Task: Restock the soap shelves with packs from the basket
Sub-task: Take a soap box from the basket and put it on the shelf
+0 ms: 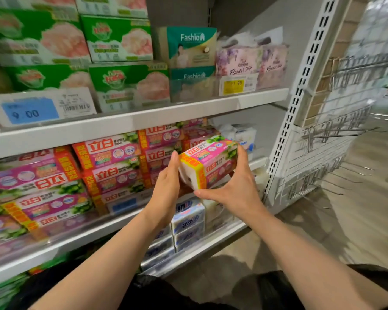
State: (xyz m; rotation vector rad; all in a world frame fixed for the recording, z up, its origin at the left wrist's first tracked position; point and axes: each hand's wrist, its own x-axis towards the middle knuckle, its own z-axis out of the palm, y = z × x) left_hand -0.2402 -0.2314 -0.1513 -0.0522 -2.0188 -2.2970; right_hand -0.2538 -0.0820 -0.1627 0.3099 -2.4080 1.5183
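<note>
You held one pink soap pack [207,162] between both hands, left hand [166,186] flat against its end, right hand [235,189] curled round it, just before the middle shelf's [112,222] right end; stacks already filled its left, the basket out of view

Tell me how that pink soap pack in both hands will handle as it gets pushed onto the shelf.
The pink soap pack looks blocky and stiff, so it should probably slide in without sagging. Its glossy wrap may be slippery; the left hand and right hand bracket both ends. Flat faces suggest it will stack like its neighbours, not roll.
</note>
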